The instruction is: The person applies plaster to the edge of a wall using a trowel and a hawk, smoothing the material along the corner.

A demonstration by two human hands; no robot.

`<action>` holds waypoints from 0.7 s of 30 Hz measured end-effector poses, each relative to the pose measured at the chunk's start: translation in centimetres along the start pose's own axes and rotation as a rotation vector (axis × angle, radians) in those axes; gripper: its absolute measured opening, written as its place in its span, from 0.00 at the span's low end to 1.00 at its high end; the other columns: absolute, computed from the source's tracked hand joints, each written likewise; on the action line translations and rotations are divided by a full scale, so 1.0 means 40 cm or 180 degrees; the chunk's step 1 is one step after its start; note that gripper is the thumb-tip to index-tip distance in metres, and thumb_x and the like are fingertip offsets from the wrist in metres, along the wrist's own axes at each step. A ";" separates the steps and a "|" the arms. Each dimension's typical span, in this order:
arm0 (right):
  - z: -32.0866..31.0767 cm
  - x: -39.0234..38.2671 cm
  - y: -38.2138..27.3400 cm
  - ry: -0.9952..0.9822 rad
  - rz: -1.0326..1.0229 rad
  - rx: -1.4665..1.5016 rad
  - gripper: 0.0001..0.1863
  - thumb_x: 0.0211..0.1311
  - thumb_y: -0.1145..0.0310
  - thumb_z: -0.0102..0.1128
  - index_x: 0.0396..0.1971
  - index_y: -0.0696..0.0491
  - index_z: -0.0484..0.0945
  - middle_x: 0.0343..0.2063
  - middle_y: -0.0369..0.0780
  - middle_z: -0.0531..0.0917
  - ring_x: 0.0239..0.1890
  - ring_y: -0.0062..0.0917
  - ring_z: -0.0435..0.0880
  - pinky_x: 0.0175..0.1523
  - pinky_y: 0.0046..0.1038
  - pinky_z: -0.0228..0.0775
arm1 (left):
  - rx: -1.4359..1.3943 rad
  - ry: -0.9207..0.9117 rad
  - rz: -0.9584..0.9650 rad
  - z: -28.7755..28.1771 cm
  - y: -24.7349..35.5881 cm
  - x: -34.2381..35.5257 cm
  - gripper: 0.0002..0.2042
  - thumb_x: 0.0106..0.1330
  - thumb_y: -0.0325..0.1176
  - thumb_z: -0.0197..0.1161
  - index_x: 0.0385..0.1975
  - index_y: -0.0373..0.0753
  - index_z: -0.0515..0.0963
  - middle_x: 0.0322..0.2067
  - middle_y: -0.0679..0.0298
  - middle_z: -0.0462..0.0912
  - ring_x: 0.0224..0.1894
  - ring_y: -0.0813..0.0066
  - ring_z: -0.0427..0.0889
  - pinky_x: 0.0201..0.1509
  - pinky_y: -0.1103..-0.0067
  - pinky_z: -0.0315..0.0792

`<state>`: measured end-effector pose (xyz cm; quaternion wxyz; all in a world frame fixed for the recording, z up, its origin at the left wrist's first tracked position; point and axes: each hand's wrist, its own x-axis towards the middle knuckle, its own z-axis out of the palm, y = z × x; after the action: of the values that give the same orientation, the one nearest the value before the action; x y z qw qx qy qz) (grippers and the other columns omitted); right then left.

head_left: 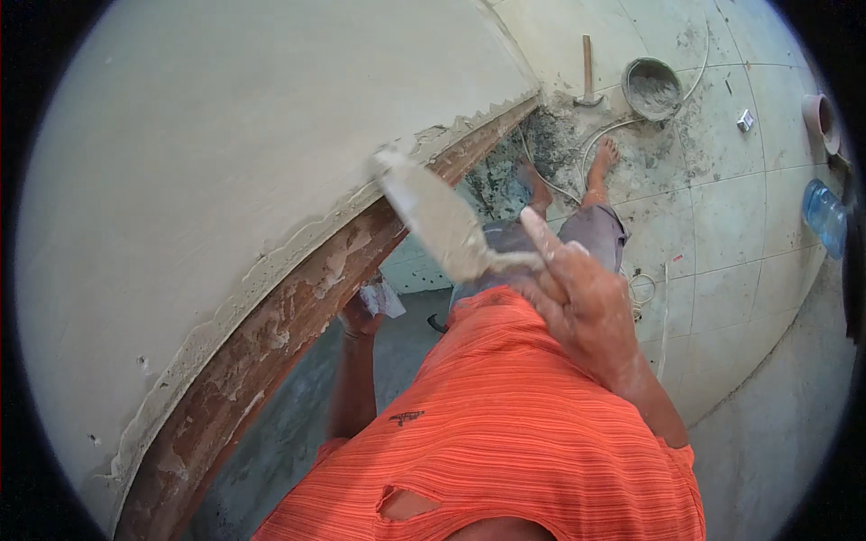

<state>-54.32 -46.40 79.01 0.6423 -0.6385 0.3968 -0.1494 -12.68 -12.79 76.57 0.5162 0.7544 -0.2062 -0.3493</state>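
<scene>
A plaster-smeared trowel with a long flat metal blade (433, 212) slants left from the right hand (586, 302), whose fingers wrap its handle, one pointing outward, its tip at the ragged plaster edge of the pale smooth wall (225, 135). Below the reddish-brown strip (271, 338), the left hand (359, 317) meets a whitish flat piece (383, 299); its partly hidden fingers' grip I cannot tell. On the far pale tiled floor (731, 221), a wooden-handled claw hammer (587, 68) lies left of a round dark bucket (629, 77) holding grey mix (655, 94).

Pale tiled floor (731, 216), grey-stained toward the top – upper right of the frame: a wooden-handled hammer (588, 65), a round bowl (664, 67) of grey mortar (653, 96), a pale cord (597, 135) curving nearby; farther right – a small box (745, 121), a pinkish hollow object (815, 121), a blue bottle (824, 218)
</scene>
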 end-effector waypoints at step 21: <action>0.002 0.065 -0.024 0.0259 0.0146 0.0523 0.35 0.59 0.66 0.72 0.67 0.50 0.70 0.31 0.44 0.81 0.33 0.36 0.82 0.40 0.33 0.75 | -0.1908 -0.0076 -0.1704 0.075 0.078 0.025 0.26 0.59 0.43 0.68 0.57 0.42 0.75 0.53 0.61 0.81 0.56 0.63 0.80 0.60 0.64 0.76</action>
<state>-52.31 -48.29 79.07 0.6791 -0.5678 0.4235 -0.1925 -14.07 -16.56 78.48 0.6017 0.5933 0.1027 -0.5248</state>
